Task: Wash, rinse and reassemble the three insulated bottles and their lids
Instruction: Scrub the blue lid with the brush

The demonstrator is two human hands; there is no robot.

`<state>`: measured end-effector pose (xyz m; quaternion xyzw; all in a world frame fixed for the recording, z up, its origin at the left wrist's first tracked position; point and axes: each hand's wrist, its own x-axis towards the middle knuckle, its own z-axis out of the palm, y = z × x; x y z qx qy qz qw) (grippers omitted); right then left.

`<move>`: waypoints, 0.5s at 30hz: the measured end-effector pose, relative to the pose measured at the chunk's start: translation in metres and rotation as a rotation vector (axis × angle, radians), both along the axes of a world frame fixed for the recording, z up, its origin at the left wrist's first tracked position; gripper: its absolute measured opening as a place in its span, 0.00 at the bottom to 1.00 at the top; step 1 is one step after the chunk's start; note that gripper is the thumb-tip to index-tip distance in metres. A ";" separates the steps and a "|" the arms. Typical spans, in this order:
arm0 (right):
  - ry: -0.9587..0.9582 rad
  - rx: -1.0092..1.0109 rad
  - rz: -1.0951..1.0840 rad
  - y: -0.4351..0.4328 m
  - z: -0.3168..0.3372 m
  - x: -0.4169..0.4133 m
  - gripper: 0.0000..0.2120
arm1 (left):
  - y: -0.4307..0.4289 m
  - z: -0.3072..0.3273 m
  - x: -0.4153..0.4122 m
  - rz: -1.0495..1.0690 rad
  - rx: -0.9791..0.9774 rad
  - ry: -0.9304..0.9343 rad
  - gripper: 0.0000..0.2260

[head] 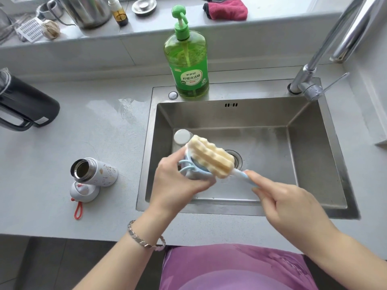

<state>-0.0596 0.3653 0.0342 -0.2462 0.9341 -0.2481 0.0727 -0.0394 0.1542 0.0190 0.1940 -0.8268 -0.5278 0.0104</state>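
Sink lies open rightward (soap bottle blocks its back rim).

Left hand grips blue lid — right hand holds sponge brush against it.

Both bare forearms reach forward. The left hand curls its fingers around a blue lid. Just beside it, the right hand pinches the brush handle between thumb and fingers.

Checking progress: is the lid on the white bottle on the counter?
No, the white bottle stands with its mouth open, and a white lid with a red loop sits beside it.
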 end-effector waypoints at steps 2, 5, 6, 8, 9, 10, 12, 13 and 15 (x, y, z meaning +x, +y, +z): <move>0.018 0.009 0.044 0.000 0.003 0.004 0.18 | -0.007 -0.001 -0.003 0.068 0.051 0.020 0.23; -0.009 0.012 0.080 -0.001 0.004 0.008 0.17 | -0.010 0.000 -0.001 0.075 0.004 0.039 0.29; 0.012 0.013 0.066 0.000 0.003 0.003 0.17 | -0.008 0.001 0.002 0.040 -0.051 0.053 0.30; 0.048 0.015 0.033 0.002 0.004 -0.011 0.17 | -0.004 0.003 0.006 -0.016 -0.154 0.105 0.29; 0.050 0.031 0.024 0.004 0.005 -0.016 0.18 | -0.005 0.004 0.008 -0.027 -0.195 0.132 0.31; 0.049 0.057 0.019 0.006 0.007 -0.019 0.18 | -0.007 0.004 0.009 -0.034 -0.241 0.161 0.32; 0.017 0.126 0.017 0.009 0.013 -0.021 0.18 | -0.014 0.001 0.010 -0.062 -0.373 0.216 0.32; -0.002 0.159 0.019 0.010 0.016 -0.022 0.17 | -0.018 -0.001 0.011 -0.069 -0.433 0.229 0.33; -0.085 0.211 0.040 0.011 0.021 -0.022 0.17 | -0.024 -0.004 0.010 -0.050 -0.484 0.212 0.35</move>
